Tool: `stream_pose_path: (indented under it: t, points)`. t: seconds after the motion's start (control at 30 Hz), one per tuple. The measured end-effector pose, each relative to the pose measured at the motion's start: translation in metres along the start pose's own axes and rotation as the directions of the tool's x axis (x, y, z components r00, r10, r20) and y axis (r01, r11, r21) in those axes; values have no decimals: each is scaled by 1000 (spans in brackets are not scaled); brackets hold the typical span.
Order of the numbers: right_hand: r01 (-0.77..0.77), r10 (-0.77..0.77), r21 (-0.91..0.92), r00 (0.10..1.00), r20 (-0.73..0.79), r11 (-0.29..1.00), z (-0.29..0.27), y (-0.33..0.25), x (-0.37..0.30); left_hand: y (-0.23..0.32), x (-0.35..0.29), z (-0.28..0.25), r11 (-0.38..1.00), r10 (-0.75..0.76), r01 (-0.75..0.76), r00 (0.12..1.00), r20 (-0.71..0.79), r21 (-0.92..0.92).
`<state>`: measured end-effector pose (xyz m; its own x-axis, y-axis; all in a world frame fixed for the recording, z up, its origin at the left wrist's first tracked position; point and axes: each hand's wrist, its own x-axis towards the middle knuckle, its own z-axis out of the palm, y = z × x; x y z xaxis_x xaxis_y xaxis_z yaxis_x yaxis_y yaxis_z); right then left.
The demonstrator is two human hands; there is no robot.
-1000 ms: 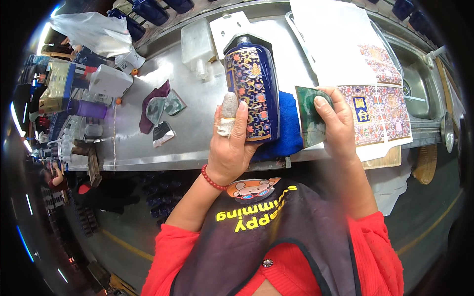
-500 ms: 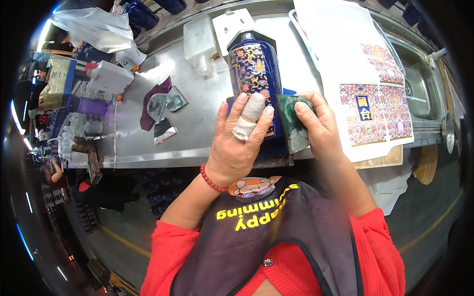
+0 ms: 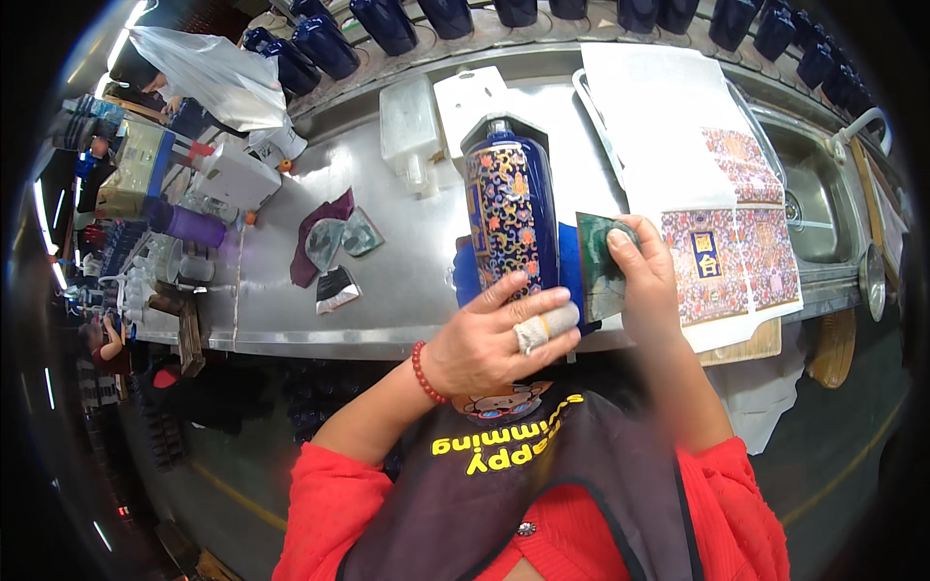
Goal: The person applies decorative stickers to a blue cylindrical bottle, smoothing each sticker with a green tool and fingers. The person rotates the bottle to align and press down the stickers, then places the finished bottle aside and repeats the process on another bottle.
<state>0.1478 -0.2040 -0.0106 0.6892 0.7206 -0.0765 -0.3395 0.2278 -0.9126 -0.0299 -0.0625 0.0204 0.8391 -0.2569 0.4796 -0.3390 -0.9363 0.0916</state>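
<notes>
A dark blue square-shouldered bottle [image 3: 545, 194], its front covered by a colourful floral decal, lies on its back on the metal worktop with its neck away from me. My left hand [image 3: 499, 339] is open at the bottle's base, fingers spread and stretched to the right; the upper fingertips touch its lower edge. One finger wears a pale cloth cover held by a yellow band. To the right of the bottle, my right hand [image 3: 644, 276] pinches a flat dark green scraper-like piece [image 3: 603, 276], held upright and apart from the bottle. Blue material [image 3: 570, 261] shows beside the bottle.
Printed decal sheets [image 3: 712, 261] lie at the right, before a sink [image 3: 814, 208]. Purple and green scraps [image 3: 329, 237] sit on the left of the worktop [image 3: 291, 300]. A clear rectangular container [image 3: 409, 126] stands behind. Several blue bottles [image 3: 383, 24] line the back shelf.
My left hand has slid off the decal down to the bottle's base. My right hand and the green piece have moved away from the bottle's side, slightly right and nearer me.
</notes>
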Motion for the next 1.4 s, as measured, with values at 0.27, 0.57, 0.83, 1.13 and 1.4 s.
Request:
stream_pose_path:
  t: [0.27, 0.57, 0.83, 1.13, 1.4]
  points:
    - [307, -296, -543, 949, 111, 782, 9, -17, -1, -55, 8, -11, 933, -357, 350, 930, -88, -80]
    - [680, -415, -713, 706, 574, 170, 27, -12, 6, -87, 34, -10, 948, -312, 316, 946, -84, 34]
    - [622, -305, -781, 756, 578, 60, 30, -14, 6, -93, 30, -3, 916, -381, 361, 919, -99, -173]
    - [596, -295, -786, 790, 538, 163, 23, -13, 0, -79, 20, -2, 907, -405, 382, 906, -123, -177]
    - [633, -344, -736, 765, 545, 241, 15, -6, -1, -13, 4, -3, 932, -337, 327, 941, 42, 156]
